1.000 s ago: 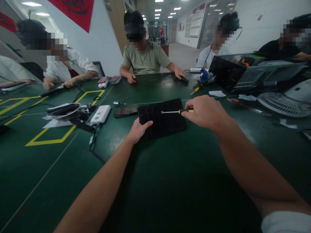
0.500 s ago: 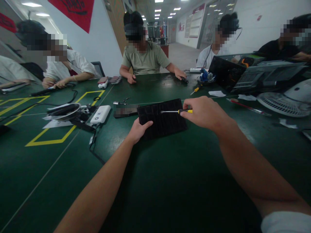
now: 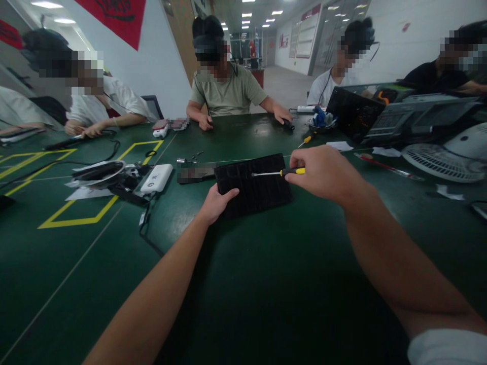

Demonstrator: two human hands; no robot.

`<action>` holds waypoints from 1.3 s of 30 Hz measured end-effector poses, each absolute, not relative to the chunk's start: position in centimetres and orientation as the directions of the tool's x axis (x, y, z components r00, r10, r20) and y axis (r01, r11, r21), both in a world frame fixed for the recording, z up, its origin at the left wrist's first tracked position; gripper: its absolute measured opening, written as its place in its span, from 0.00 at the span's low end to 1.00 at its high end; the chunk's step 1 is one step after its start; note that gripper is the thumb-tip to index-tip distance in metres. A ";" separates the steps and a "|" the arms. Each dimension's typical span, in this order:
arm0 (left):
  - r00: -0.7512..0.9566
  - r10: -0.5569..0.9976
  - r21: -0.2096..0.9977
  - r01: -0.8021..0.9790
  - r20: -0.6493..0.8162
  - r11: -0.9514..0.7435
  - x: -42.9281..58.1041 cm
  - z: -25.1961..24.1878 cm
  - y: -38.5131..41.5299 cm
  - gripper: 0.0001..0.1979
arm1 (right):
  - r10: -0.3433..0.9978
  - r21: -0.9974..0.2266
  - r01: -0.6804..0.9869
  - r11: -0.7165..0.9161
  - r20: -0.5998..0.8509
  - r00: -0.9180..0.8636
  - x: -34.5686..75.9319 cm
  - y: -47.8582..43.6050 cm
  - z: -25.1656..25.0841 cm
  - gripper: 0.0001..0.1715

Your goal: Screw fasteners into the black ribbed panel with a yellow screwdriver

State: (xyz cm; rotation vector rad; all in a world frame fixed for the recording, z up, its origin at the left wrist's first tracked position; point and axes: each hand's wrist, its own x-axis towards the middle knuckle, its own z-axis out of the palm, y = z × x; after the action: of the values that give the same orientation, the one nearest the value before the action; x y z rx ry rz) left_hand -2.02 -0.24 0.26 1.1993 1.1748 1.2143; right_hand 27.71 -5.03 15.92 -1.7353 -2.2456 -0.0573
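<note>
A flat black rectangular panel with moulded ridges is tilted up above the green table. My left hand grips its left lower edge, thumb lying over the face. In my right hand is a screwdriver with a yellow and black handle, pinched between thumb and fingers. Its metal shaft lies nearly level across the panel's face, with the tip near the panel's middle. Whether the tip sits in a screw is too small to tell. Just behind the panel's left side lies a dark flat piece, partly blurred out.
Left on the table are a white power bank with a cable and a round-framed device. Small metal bits lie beyond the panel. To the right are another screwdriver, a red pen and a white fan. Several people sit around.
My right hand has shifted slightly right and up, and more of the screwdriver's yellow handle shows. My left hand and the panel stay almost in place.
</note>
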 end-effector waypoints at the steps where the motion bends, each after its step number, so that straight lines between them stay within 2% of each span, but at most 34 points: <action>1: 0.015 1.000 1.000 -0.024 0.007 -0.007 -2.0 0.3 -0.3 0.28 | 0.941 -0.150 0.952 0.267 0.256 -0.223 27.6 -5.0 15.9 0.09; 19: 0.012 1.000 1.000 -0.019 0.006 -0.005 -2.0 0.4 -0.2 0.28 | 0.950 -0.148 0.958 0.247 0.230 -0.210 27.3 -4.7 15.3 0.12; 29: 0.017 1.000 1.000 -0.013 0.014 -0.014 -2.1 0.2 -0.2 0.27 | 0.944 -0.144 0.956 0.255 0.253 -0.214 27.1 -4.7 15.2 0.08; 39: 0.004 1.000 1.000 -0.005 0.014 -0.014 -2.1 0.1 -0.1 0.28 | 0.940 -0.142 0.953 0.268 0.255 -0.226 27.3 -4.6 15.1 0.08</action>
State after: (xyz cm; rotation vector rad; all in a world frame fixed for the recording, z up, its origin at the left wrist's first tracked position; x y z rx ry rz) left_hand -2.10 -0.07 0.05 1.2173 1.1956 1.2184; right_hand 27.29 -4.55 15.09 -1.7416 -2.2540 -0.0630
